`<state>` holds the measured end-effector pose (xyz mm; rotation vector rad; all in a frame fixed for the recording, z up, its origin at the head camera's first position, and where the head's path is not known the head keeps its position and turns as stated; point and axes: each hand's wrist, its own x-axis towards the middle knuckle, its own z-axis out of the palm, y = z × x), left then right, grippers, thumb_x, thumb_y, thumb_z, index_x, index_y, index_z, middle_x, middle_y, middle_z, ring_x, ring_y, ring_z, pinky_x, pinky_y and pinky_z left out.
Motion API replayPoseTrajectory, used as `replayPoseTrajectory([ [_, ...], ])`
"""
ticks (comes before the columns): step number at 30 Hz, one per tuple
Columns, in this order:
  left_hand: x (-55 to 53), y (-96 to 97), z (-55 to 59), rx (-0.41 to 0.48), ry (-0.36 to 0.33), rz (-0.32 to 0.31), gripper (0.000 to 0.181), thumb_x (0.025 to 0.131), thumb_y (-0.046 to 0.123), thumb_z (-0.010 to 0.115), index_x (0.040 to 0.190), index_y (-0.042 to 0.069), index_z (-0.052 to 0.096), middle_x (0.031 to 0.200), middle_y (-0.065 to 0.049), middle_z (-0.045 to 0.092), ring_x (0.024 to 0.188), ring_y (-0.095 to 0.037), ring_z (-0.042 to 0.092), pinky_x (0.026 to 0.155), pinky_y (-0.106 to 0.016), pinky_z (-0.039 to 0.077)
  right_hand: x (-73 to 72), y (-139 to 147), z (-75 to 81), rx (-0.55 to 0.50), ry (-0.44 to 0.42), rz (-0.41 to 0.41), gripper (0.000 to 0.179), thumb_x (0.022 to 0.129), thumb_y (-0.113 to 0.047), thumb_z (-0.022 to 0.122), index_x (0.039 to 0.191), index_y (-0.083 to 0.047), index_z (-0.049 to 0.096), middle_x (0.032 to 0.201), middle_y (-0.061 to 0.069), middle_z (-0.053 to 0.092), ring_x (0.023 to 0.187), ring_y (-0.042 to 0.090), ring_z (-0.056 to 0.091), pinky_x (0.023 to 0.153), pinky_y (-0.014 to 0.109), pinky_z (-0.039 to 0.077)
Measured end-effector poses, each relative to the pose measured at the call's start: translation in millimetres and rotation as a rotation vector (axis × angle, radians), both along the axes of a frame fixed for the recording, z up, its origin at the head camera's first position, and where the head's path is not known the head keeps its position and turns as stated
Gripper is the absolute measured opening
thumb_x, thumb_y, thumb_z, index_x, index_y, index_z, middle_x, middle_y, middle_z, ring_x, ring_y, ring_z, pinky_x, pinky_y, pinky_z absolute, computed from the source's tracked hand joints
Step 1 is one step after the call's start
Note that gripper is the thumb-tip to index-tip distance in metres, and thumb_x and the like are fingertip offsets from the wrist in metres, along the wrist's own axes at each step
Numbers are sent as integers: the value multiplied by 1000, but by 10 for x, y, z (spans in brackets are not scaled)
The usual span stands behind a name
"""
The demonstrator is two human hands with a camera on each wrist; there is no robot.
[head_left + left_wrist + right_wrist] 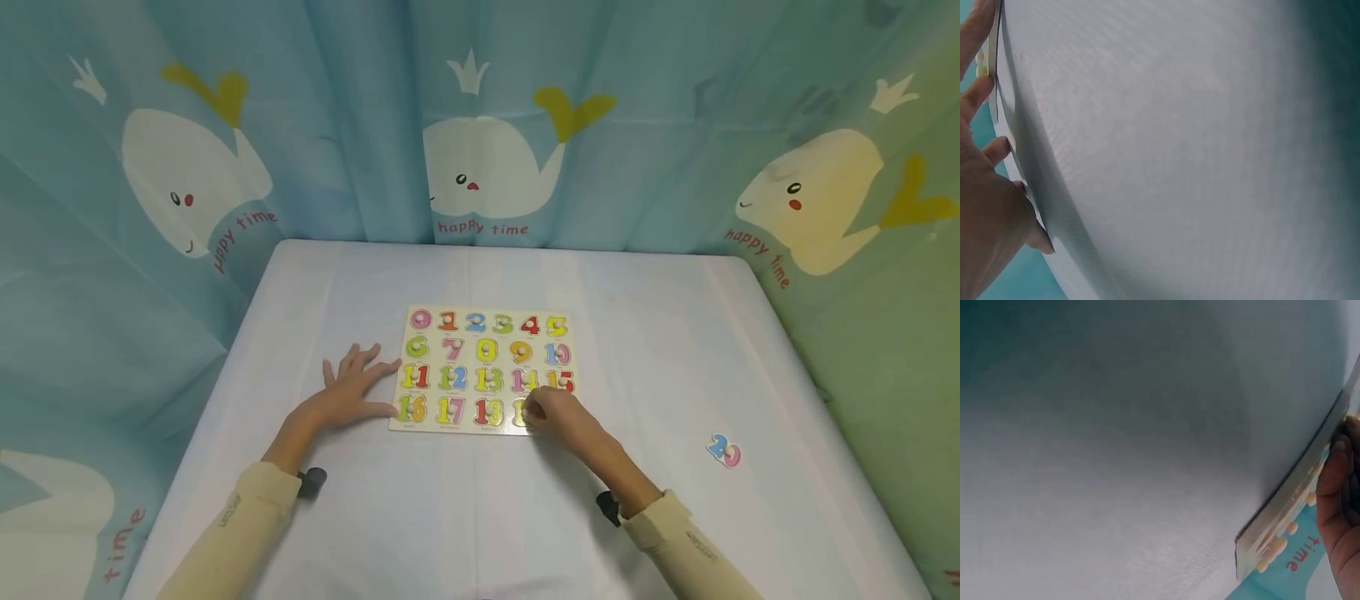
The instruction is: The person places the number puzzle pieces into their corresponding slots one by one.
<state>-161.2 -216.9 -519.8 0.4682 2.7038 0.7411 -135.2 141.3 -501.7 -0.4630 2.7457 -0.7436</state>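
A wooden number puzzle board (468, 431) lies on the table, with colourful number pieces in its rows, each with a small knob. My left hand (348, 398) is spread at the board's left side, thumb and a fingertip touching its edge; in the left wrist view, the fingers (974, 100) reach that edge. At the lower right of the board, my right hand (558, 414) pinches a number piece (518, 413) whose yellow first digit shows; the fingers cover the rest. The right wrist view shows the curled right hand (1341, 500) over the board's edge (1285, 503).
A loose number 20 piece (724, 451), blue and pink with a knob, lies on the white-covered table (645, 333) to the right. Blue curtains (360, 125) printed with whales hang behind and beside the table.
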Motion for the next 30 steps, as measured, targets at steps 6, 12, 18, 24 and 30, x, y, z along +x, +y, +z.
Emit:
replayPoseTrajectory([
  [6, -12, 4, 7, 2, 2, -1, 83, 75, 52, 72, 143, 16, 41, 152, -21, 15, 137, -46, -5, 95, -72, -13, 3, 31, -24, -15, -11, 0, 12, 81, -6, 74, 90, -7, 66, 78, -6, 59, 72, 10, 52, 69, 27, 49],
  [12, -18, 26, 5, -2, 6, -2, 84, 75, 54, 72, 144, 17, 41, 152, -21, 15, 137, -47, -5, 95, -72, -12, 32, 273, -6, -18, 39, 15, 20, 79, -5, 74, 97, -7, 66, 76, -6, 56, 71, 11, 50, 66, 28, 46],
  [18, -6, 24, 24, -4, 9, -5, 83, 75, 51, 72, 143, 15, 41, 152, -22, 16, 137, -47, -4, 94, -73, -11, 76, 718, 40, 43, 59, -95, 19, 82, -5, 71, 100, -3, 66, 79, 0, 58, 74, 16, 53, 68, 33, 48],
  [24, 11, 20, 35, -4, 15, -6, 82, 76, 51, 72, 143, 14, 41, 151, -23, 16, 136, -48, -3, 94, -73, -11, 222, 1279, 131, 155, 153, -316, 16, 85, -6, 68, 97, 3, 65, 83, 14, 59, 75, 29, 59, 63, 44, 49],
  [30, 6, 1, 22, -9, 10, -6, 83, 76, 52, 72, 143, 15, 41, 152, -22, 15, 137, -48, -4, 94, -73, -11, 411, 1651, 210, 278, 140, -603, 28, 88, -9, 59, 106, 12, 54, 101, 38, 45, 88, 53, 49, 64, 60, 41],
])
